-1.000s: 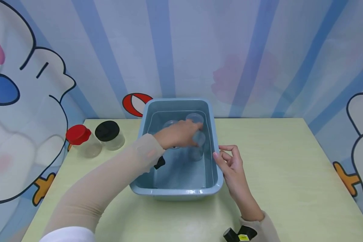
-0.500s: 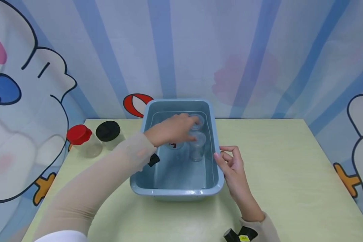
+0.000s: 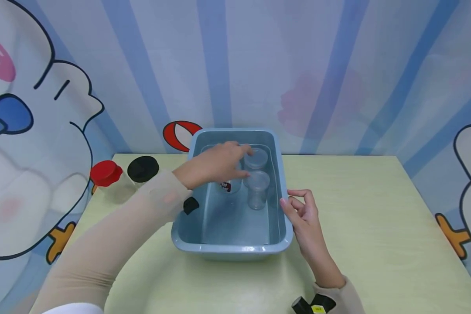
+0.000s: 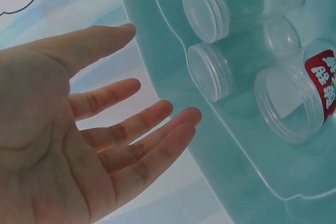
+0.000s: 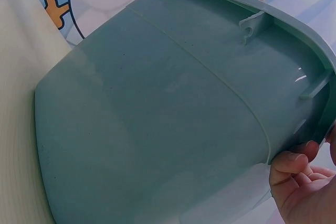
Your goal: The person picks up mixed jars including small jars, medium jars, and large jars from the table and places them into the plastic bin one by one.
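Observation:
My left hand point(image 3: 220, 163) hovers over the left part of a blue plastic basin point(image 3: 235, 249), fingers spread and holding nothing. Just off its fingertips are two small clear jars with clear lids, the nearer jar point(image 3: 257, 192) and the farther jar point(image 3: 256, 159). Partly hidden beneath the hand is a wider clear jar with a red label point(image 4: 294, 100), inside the basin too. In the left wrist view the palm shows bare. My right hand point(image 3: 304, 218) grips the basin's right rim, thumb on top; the right wrist view shows its fingers point(image 5: 291, 163) under the edge.
Left of the basin on the pale table point(image 3: 361, 218) stand a clear jar with a red lid point(image 3: 106, 173) and one with a black lid point(image 3: 143, 168); the left sleeve overlaps the latter. A printed cloth backdrop point(image 3: 255, 65) rises behind the table.
My left hand has drawn back leftward from the two small jars, its fingers coming away from them. The jars stay in the basin, and my right hand keeps its grip on the rim.

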The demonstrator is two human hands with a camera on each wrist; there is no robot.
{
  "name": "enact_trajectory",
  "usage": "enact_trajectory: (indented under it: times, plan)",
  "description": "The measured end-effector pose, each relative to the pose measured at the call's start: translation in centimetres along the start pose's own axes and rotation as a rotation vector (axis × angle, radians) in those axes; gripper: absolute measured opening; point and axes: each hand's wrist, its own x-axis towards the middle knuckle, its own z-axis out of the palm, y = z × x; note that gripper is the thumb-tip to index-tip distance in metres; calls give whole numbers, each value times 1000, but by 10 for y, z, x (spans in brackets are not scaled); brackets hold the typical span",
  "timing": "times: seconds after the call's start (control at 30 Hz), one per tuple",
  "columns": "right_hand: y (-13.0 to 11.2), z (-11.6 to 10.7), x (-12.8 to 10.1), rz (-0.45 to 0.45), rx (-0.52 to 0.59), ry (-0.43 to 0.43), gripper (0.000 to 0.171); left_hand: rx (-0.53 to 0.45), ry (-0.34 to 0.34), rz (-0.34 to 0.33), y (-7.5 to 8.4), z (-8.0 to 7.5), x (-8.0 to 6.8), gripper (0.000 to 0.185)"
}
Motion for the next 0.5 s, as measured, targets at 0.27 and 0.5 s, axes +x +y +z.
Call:
enact_trajectory:
  times: [0.27, 0.5]
  plan:
    - [-1, 0, 0, -13, 5, -3, 34, 1, 29, 1, -7, -9, -9, 57]
    - [-1, 0, 0, -23, 1, -11, 35, -22, 45, 2, -15, -19, -18, 55]
